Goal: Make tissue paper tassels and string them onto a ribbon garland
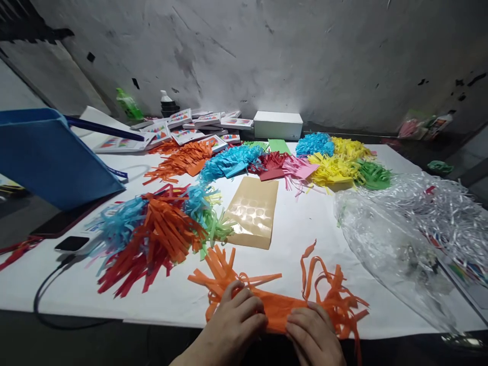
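Pressing curled fingers onto the orange fringed paper, the left hand and right hand grip its plain middle between them; fringes splay beyond both, at the table's near edge, below a brown envelope.

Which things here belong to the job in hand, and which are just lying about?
Likely job: orange fringed paper, in left hand and right hand; brown dotted sheet; coloured fringed bundles.

Likely lying about: white box; green bottle; blue container.
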Tool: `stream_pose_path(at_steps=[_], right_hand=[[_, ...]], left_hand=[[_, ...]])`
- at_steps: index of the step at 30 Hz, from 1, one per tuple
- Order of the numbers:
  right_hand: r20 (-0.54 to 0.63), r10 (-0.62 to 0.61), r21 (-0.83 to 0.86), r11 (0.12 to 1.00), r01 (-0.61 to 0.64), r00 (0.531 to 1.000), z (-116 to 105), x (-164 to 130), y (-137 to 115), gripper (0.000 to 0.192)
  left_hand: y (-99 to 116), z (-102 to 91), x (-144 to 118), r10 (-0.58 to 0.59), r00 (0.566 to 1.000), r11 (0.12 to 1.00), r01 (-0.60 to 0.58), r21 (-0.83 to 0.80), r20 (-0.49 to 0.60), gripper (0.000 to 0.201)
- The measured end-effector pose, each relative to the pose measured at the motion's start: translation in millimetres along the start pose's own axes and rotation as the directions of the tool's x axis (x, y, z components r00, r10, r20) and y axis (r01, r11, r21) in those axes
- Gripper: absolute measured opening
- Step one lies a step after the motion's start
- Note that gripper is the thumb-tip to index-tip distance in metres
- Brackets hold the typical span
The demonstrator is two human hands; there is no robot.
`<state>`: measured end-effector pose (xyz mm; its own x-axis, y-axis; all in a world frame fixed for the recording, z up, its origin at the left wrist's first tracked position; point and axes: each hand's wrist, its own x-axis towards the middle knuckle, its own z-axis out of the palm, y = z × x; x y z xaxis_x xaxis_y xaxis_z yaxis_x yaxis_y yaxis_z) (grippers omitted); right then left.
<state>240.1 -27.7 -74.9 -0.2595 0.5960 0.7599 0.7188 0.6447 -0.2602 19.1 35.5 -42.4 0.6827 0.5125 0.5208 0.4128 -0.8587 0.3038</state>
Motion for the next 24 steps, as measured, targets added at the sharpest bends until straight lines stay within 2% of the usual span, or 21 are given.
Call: stream_pose_path(at_steps=[2,5,10,13,16,19,22,24], right_hand=[[0.002,0.127,-0.018,0.992,-0.127,0.992,1,1,-4,0.015],[-0.030,0.312,-0.105,0.944,-0.313,0.950,5,5,-10,0.020],[-0.008,0.459,-0.324,0.839,-0.436,0.889,13,16,-10,0.022],[-0.035,0.385,-0.288,0.880,-0.378,0.922,15,17,-7,0.021],[-0.010,0.245,-0.162,0.956,-0.243,0.969,11,13,-3,0.028],[0.075,0.124,-0.143,0.983,-0.113,0.989,3,6,-2,0.019],[0.051,0.096,-0.130,0.987,-0.089,0.994,-5,1,-2,0.015],[0.045,0.100,-0.106,0.990,-0.095,0.994,-10,-1,-2,0.016]], left_hand=[[0,-2.9,4,-0.052,0.998,0.999,0.051,0.016,0.027,0.025],[2,-3.4,10,-0.167,0.984,0.982,0.161,0.097,0.060,0.023],[2,6.7,20,-0.345,0.938,0.899,0.317,0.301,0.040,0.020],[-2,11.0,22,-0.384,0.922,0.889,0.359,0.284,0.039,0.015],[-5,8.2,22,-0.246,0.966,0.959,0.231,0.165,0.077,0.015],[-3,0.8,17,-0.119,0.985,0.991,0.111,0.068,0.126,0.007],[1,-5.0,9,-0.062,0.988,0.998,0.058,0.029,0.145,0.012],[3,-5.5,4,-0.042,0.985,0.999,0.042,0.005,0.164,0.005]])
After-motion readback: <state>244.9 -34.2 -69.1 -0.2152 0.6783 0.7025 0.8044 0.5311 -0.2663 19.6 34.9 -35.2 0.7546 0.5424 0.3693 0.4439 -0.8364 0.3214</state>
